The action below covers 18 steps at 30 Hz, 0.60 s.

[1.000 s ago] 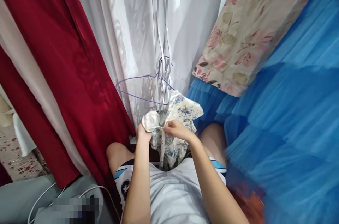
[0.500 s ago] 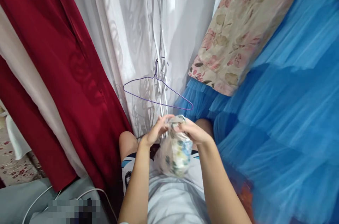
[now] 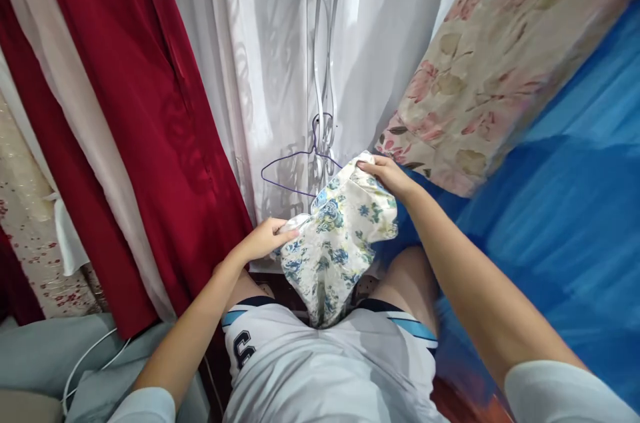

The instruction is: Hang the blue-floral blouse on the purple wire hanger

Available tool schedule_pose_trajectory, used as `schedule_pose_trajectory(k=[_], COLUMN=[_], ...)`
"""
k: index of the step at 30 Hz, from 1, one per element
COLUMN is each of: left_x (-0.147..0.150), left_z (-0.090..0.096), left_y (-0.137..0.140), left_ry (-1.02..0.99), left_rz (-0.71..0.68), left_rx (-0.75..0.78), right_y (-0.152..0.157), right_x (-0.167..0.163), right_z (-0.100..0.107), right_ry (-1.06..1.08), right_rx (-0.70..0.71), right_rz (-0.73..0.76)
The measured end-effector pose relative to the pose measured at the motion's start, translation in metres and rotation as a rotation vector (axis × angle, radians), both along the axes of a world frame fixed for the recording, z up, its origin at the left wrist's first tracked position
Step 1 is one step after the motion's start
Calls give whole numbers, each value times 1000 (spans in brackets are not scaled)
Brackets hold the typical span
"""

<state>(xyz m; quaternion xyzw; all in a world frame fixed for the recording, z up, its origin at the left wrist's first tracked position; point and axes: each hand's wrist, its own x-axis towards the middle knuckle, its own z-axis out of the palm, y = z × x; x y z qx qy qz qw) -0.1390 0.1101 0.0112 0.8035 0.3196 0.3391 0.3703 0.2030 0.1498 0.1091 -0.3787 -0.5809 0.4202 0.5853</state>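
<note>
A white garment with blue and green flowers (image 3: 333, 243) is stretched between my two hands, its lower end hanging near my knees. My left hand (image 3: 265, 236) pinches its left edge between thumb and fingers. Higher up and to the right, my right hand (image 3: 385, 173) grips the upper corner. Just behind the cloth a thin purple hanger (image 3: 287, 160) hangs bare from white straps; the garment covers its right part. What kind of garment this is, I cannot make out.
White curtain-like cloth (image 3: 280, 43) hangs straight ahead. Red fabric (image 3: 135, 110) falls at the left, and a floral dress (image 3: 450, 76) with blue tulle (image 3: 560, 236) at the right. A white cable (image 3: 83, 360) lies on a grey cushioned surface (image 3: 45, 343) at lower left.
The bunched garment has been spread out and lifted. My hands have moved apart, the right one up and to the right, the left one to the left.
</note>
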Motion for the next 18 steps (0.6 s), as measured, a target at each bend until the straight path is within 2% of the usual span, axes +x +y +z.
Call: schedule_pose_trajectory(k=[2,4,8,10,13,18], left_x=[-19,-36,-55,-55,-46,-29], left_z=[6,3,-8,-6,6,22], left_y=[9,24,68,93,126,162], left_ry=[50,84,111,114,127,142], left_rz=[79,142,257,292,355,522], left_rx=[126,213,263,279,321,346], right_y=[16,21,15,7,-4,-13], right_x=[-20,-32,-34,-32,-32,-31], right_z=[-4,-8,-8,-3,6,10], right_ry=[-16,-32,-47,-74,-121,-98], right_rx=[-11,9,-36,-108,-161,-248], right_rz=[68,59,28,59,54,75])
